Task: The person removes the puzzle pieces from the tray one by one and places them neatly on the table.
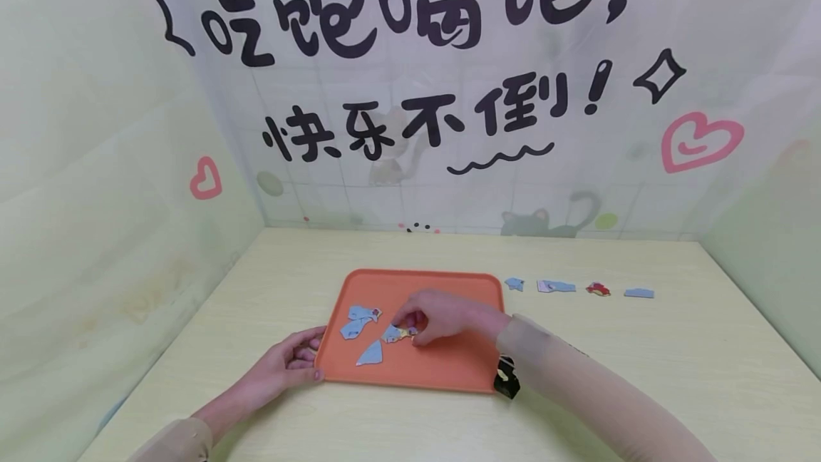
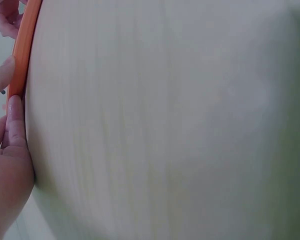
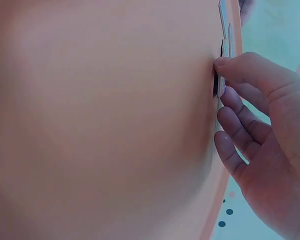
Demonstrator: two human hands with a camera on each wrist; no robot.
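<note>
An orange tray point(image 1: 442, 366) lies on the table, with several light-blue puzzle pieces on its left half. My left hand point(image 1: 290, 363) holds the tray's left edge near the front corner; in the left wrist view the thumb and fingers meet the orange rim point(image 2: 26, 50). Over the middle of the tray, my right hand point(image 1: 439, 314) pinches a blue-and-yellow puzzle piece point(image 1: 393, 334) between thumb and fingers. That piece point(image 3: 221, 86) shows nearly edge-on in the right wrist view. Beside it lie a triangular blue piece point(image 1: 370, 354) and two overlapping blue pieces point(image 1: 353, 329).
Right of the tray, a row of loose pieces lies on the table: a small blue one point(image 1: 514, 284), a long blue one point(image 1: 556, 286), a red one point(image 1: 598, 289) and a flat blue one point(image 1: 639, 293). A printed cloth backdrop point(image 1: 410, 198) stands behind the table.
</note>
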